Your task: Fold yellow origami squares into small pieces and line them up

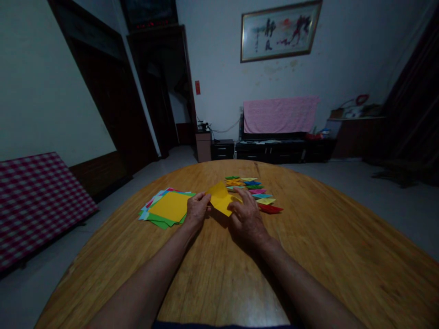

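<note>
Folding under way | left hand (pixel 198 210) and right hand (pixel 245 217) both pinch the yellow sheet (pixel 221 198) at mid-table | flat paper stack (pixel 168 208) just left, folded pieces (pixel 254 189) far right | next, I reckon: edges aligned, crease pressed firm.

The round brown wooden table (pixel 308 256) shows smooth, faintly glossy grain. The folded yellow paper sheet (pixel 219 197) and the stack of coloured paper squares (pixel 168 208) look matt and smooth.
</note>
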Action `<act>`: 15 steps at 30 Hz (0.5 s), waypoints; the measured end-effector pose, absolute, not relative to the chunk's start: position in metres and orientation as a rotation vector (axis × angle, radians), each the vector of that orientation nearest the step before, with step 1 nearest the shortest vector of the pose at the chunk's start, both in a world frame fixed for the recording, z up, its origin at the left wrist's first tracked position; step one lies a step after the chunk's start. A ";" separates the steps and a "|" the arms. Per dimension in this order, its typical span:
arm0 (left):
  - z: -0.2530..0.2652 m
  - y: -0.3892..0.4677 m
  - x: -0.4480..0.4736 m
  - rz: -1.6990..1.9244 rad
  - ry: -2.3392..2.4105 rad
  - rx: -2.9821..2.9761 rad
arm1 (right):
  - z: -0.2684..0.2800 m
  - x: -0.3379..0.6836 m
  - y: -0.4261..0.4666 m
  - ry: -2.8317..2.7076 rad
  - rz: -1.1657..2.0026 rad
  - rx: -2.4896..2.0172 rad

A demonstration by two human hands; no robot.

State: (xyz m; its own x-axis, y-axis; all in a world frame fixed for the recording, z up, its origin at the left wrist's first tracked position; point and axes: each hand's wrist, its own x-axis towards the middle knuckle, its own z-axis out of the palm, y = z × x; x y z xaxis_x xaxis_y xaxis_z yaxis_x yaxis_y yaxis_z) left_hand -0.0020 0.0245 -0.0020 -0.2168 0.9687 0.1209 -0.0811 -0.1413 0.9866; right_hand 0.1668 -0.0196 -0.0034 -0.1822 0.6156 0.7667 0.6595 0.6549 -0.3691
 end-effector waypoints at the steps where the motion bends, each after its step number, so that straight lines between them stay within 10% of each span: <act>1: 0.000 0.024 -0.002 1.494 1.240 1.085 | -0.005 0.167 -0.017 -1.841 -0.023 -1.006; 9: 0.004 0.018 0.002 1.420 1.212 1.072 | -0.016 0.174 -0.001 -1.633 0.439 -1.145; 15: 0.004 0.017 0.002 1.391 1.106 1.101 | -0.013 0.172 -0.003 -1.616 0.211 -1.154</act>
State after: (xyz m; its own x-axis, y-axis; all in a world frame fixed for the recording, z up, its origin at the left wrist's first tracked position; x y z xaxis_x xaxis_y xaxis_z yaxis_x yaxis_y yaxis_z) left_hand 0.0023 0.0173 0.0041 -0.0819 0.9945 0.0653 -0.1608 -0.0778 0.9839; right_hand 0.1721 -0.0026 -0.0135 0.0583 0.7570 0.6508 0.5647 0.5126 -0.6468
